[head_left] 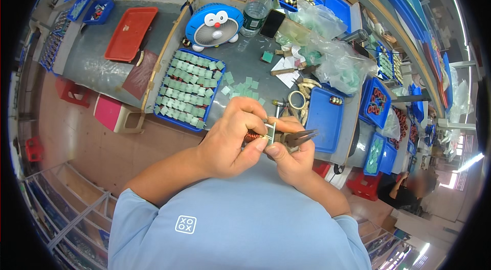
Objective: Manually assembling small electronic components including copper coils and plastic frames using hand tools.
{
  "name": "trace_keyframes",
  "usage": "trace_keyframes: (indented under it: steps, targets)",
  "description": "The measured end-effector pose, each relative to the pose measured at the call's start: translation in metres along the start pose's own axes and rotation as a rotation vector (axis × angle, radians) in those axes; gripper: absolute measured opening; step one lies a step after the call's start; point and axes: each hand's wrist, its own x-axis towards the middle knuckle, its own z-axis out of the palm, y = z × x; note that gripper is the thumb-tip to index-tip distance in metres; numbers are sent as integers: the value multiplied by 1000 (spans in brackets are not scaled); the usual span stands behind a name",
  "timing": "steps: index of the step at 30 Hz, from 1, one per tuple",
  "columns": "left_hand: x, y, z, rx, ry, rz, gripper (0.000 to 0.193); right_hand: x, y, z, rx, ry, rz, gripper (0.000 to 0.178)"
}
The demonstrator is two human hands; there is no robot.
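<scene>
In front of my chest, both hands meet around one small part. My left hand [230,139] is closed on a copper-wire coil [250,137], pinched between thumb and fingers. A small pale green square plate [271,133] stands on edge against the coil's end, held by the fingertips of my right hand [294,157]. That same hand also grips a pair of pliers [300,138], whose dark jaws point to the right, away from the coil. Fingers hide much of the coil and the pliers' handles. Beyond my hands lie several loose green square plates [245,86] on the grey bench.
At left, a blue tray [176,124] holds rows of parts topped with green squares. An empty-looking blue tray [327,116] lies at right, beside plastic bags [345,73]. Further back stand a blue cartoon-faced fan [214,25], a bottle [254,14] and a phone [272,23].
</scene>
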Motion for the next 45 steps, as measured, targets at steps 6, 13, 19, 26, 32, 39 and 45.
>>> trace_keyframes:
  steps: [6, 13, 19, 26, 32, 39, 45]
  targets:
    - [-3, -2, 3, 2, 15, 20, 24, 0, 3, 1, 1, 20, 38, 44]
    - [-3, -7, -2, -33, -43, 36, 22, 3, 1, 5, -90, 53, 28, 42]
    - [-6, -31, -2, -190, -40, -45, 18, 11, -8, 12, -228, 103, 86, 44]
    - [-9, -27, 3, -982, 87, -692, 34, 8, -2, 1, -458, 61, 18, 52]
    - [-8, -25, 5, -873, -14, -871, 40, 20, 1, -2, -655, -11, -282, 62]
    - [-11, -22, 7, -968, -39, -854, 36, 10, 10, -7, -680, -32, -334, 53]
    - [-10, -21, 3, -1002, -175, -903, 36, 10, 4, -8, -719, -21, -353, 54]
